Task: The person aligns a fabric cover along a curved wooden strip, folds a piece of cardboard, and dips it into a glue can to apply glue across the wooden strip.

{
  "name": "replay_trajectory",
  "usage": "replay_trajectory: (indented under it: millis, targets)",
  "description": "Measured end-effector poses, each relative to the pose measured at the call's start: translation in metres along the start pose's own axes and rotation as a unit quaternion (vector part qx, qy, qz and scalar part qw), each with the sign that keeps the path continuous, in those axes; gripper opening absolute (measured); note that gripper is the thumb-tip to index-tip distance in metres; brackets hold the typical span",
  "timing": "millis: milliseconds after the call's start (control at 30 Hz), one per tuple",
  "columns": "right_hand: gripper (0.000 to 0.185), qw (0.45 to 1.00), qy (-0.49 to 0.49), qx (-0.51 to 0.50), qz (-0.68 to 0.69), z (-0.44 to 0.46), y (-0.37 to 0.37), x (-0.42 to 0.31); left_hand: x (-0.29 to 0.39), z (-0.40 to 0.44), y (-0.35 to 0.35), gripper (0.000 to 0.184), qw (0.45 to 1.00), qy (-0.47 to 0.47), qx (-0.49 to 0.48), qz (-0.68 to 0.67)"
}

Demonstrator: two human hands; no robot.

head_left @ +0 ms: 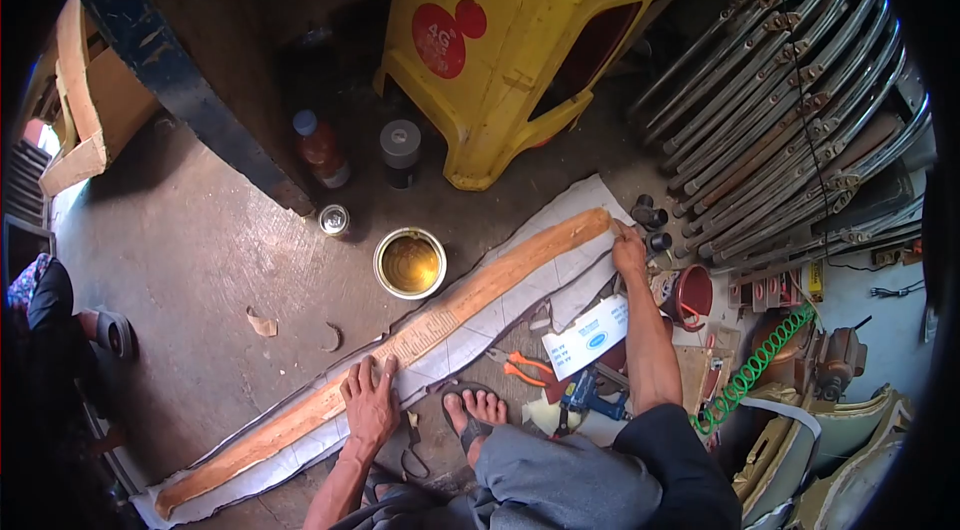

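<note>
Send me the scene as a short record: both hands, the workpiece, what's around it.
Left hand: resting on the long brown strip
Right hand: at the strip's far end; exact grip unclear
Under strip: white sheet
Beyond strip: open can, yellow stool
Near foot: orange-handled pliers, blue tool

Left hand (pixel 370 400) rests on tan strip (pixel 515 267), right hand (pixel 628 250) at its two-o'clock end; yellow stool (pixel 510 40) at twelve o'clock.
</note>
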State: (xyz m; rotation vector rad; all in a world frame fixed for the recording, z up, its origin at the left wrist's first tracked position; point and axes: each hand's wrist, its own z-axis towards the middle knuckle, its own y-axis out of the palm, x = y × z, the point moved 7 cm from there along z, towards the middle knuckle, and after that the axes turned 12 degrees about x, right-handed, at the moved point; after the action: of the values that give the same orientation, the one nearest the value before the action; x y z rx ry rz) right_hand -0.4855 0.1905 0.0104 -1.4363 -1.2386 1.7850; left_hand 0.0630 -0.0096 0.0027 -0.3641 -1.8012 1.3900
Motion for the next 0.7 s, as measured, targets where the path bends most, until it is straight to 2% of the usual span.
replay_trajectory:
  millis: [67,133,233,333,433,467,533,600,667,700]
  targets:
    - [0.05,0.997,-0.031,-0.016,-0.066,0.0,0.009,0.011,0.0,0.006,0.0,0.072,1.0,0.0,0.003,0.005]
    - [0.05,0.997,-0.045,-0.037,-0.051,-0.005,0.01,0.008,-0.001,0.007,0.001,0.072,1.0,0.004,0.01,0.005]
    - [0.051,0.999,-0.004,0.028,-0.039,-0.004,-0.003,0.009,0.0,0.006,0.001,0.072,1.0,0.005,0.006,0.003]
    - [0.05,0.999,-0.028,-0.031,-0.012,-0.018,0.006,0.003,-0.003,0.003,0.002,0.072,1.0,-0.002,-0.001,0.003]
    - [0.051,0.995,-0.048,0.066,-0.05,-0.014,-0.005,-0.002,-0.001,0.005,0.0,0.073,1.0,0.001,0.005,0.001]
    - [0.051,0.996,-0.049,0.065,-0.048,-0.012,-0.003,-0.004,-0.001,0.004,-0.001,0.073,1.0,-0.002,0.001,0.001]
    - [0.052,0.989,-0.003,0.07,-0.129,0.001,-0.002,-0.005,-0.001,0.004,-0.003,0.074,1.0,-0.002,-0.003,0.001]
    - [0.052,0.99,-0.036,0.055,-0.126,0.012,-0.014,-0.023,-0.002,0.003,-0.003,0.075,1.0,0.0,-0.011,0.001]
    - [0.051,0.965,0.015,-0.057,-0.255,0.027,-0.018,-0.038,-0.003,0.003,-0.002,0.075,1.0,0.008,-0.013,0.0]
    - [0.051,0.965,0.015,-0.06,-0.256,0.037,-0.019,-0.048,-0.004,0.002,-0.002,0.075,1.0,0.006,-0.015,0.0]
